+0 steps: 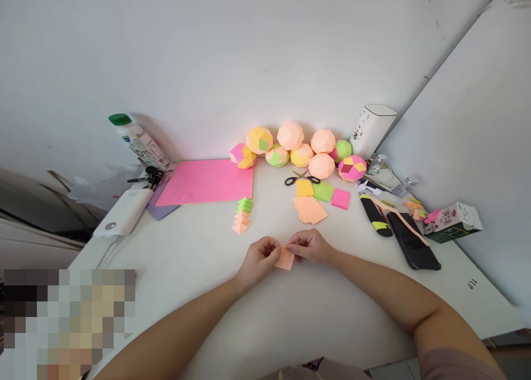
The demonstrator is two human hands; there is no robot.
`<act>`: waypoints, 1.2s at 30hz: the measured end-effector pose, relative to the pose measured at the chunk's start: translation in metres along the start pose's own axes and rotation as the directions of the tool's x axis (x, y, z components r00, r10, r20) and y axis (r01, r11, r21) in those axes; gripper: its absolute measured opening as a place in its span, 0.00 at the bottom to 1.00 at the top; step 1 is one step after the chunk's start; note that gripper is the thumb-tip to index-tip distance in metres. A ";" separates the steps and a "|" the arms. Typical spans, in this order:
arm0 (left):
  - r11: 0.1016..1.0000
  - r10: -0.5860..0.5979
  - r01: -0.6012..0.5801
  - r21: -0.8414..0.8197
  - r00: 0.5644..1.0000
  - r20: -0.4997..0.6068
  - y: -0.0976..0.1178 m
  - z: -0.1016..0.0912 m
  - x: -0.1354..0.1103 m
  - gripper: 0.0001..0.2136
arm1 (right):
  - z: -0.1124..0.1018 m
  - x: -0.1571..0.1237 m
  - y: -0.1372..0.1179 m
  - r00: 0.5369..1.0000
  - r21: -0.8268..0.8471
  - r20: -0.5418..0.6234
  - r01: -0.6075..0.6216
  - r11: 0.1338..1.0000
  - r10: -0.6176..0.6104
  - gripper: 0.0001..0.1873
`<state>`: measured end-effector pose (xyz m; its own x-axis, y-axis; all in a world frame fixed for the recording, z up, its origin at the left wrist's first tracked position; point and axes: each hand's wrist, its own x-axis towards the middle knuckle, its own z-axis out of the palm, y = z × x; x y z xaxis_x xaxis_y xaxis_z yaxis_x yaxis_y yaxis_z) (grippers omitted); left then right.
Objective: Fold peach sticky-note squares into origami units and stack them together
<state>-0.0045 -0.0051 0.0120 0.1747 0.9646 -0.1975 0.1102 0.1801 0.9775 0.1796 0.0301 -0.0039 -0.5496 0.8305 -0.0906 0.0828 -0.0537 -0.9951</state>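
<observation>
Between my hands, just above the near part of the table, is a small peach square of paper [285, 260]. My left hand [261, 258] pinches its left edge between thumb and fingers. On the opposite side, my right hand [312, 246] has thumb and fingers closed on the upper right of the same sheet. Ahead to the left stands a short row of folded green and peach paper pieces [241, 216]. Ahead to the right lie fanned peach paper squares [310, 211], with an orange pad [304, 188], green sheets [323, 191] and a pink pad [341, 198] behind them.
Several faceted paper balls [290, 136] are piled against the wall, with scissors [302, 178] before them. A pink board [207, 181] lies back left, near a green-capped bottle [141, 142]. A box cutter [375, 216], a black phone [412, 240] and a small carton [454, 223] sit right.
</observation>
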 end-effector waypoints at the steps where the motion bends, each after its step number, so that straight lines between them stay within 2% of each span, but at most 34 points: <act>1: 0.999 -0.015 0.014 -0.029 1.000 -0.012 0.000 0.000 0.000 0.06 | -0.001 0.000 0.000 1.000 0.025 -0.003 -0.002 1.000 0.002 0.14; 7: 0.980 -0.032 0.028 -0.199 0.999 -0.019 -0.006 -0.003 0.000 0.07 | -0.003 0.002 -0.002 0.999 0.061 -0.038 -0.020 0.998 0.022 0.13; 12: 0.999 0.029 -0.027 -0.021 0.994 0.103 -0.006 -0.001 0.001 0.09 | -0.001 -0.001 -0.005 1.000 -0.015 -0.004 -0.024 1.000 0.024 0.11; 17: 0.994 0.066 -0.074 0.075 0.992 0.108 -0.007 0.001 0.000 0.10 | 0.005 -0.003 -0.008 0.998 -0.199 -0.021 0.060 0.978 -0.065 0.03; 20: 0.991 0.080 -0.093 0.099 0.989 0.121 -0.007 0.001 -0.001 0.09 | 0.006 -0.002 -0.008 0.996 -0.236 -0.040 0.065 0.970 -0.076 0.01; 23: 0.991 0.083 -0.091 0.094 0.993 0.080 -0.005 0.000 -0.001 0.08 | 0.005 -0.002 -0.008 0.998 -0.169 -0.053 0.029 0.985 -0.038 0.02; 26: 0.997 0.074 -0.074 0.031 0.997 0.007 -0.004 -0.001 0.000 0.08 | 0.001 -0.002 -0.008 0.999 -0.019 -0.050 -0.016 1.000 0.015 0.03; 30: 0.997 0.050 -0.053 -0.052 0.997 -0.050 -0.004 -0.004 0.002 0.08 | -0.002 -0.001 -0.008 0.998 0.111 -0.056 0.013 0.994 -0.007 0.06; 33: 0.998 0.046 -0.047 -0.048 0.999 -0.030 -0.005 -0.004 0.002 0.07 | -0.002 -0.001 -0.007 0.999 0.122 -0.025 0.033 0.992 -0.031 0.07; 36: 0.998 0.055 -0.054 -0.019 0.998 0.009 -0.005 -0.004 0.002 0.07 | 0.000 -0.001 -0.005 0.999 0.060 0.035 0.035 0.998 -0.037 0.09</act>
<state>-0.0083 -0.0038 0.0074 0.1888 0.9713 -0.1444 0.0816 0.1310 0.9880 0.1798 0.0300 0.0016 -0.5809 0.8121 -0.0550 0.0132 -0.0581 -0.9982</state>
